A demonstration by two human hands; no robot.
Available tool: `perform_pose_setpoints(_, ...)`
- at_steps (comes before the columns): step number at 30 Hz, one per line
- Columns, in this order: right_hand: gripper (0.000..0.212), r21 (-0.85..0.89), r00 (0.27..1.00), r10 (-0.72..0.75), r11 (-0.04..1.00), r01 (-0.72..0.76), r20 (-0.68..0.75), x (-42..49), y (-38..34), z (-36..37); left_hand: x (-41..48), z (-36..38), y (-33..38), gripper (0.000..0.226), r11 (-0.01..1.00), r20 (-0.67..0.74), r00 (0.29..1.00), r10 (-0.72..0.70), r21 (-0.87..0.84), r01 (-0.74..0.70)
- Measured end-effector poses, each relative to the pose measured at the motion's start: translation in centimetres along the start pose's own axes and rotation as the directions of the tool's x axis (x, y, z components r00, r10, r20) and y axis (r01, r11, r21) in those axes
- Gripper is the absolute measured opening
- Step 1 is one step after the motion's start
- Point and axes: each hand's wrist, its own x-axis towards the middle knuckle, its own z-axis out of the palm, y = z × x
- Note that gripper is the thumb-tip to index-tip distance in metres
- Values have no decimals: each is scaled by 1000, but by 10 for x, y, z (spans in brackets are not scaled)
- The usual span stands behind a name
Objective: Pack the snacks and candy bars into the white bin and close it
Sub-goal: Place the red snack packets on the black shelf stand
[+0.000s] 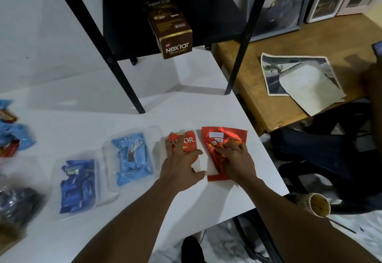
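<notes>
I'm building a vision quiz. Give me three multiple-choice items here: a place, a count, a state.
1. Where is the Nextar box? A on the black shelf; B on the floor; C on the wooden desk.
2. How many red pouches do the hands touch? A one; B two; C three.
3. How do those pouches lie? A flat on the table; B lifted in the air; C inside a bin.
Key: 1 A, the box sits on the shelf; 2 B, the left hand rests on one, the right hand on the other; 3 A, both lie on the tabletop.
</notes>
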Motion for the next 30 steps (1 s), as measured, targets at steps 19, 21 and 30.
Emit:
perform_pose_setpoints(19, 45, 182, 961, -226, 950, 254, -161, -69, -297, -104, -149, -221, -184, 68, 997, -423, 906, 1, -69, -33)
perform_pose_setpoints(21, 45, 193, 938, -314, 921, 338, -144, -83, -354, -91, -192, -236, -226, 67, 996, -435, 897, -80, -72, 54)
perform_pose_setpoints(30, 47, 235, 676, -735, 667, 707, 49, -147, -616, -1, -424, -260, -409, 69, 817, -485, 658, -576, -301, 492)
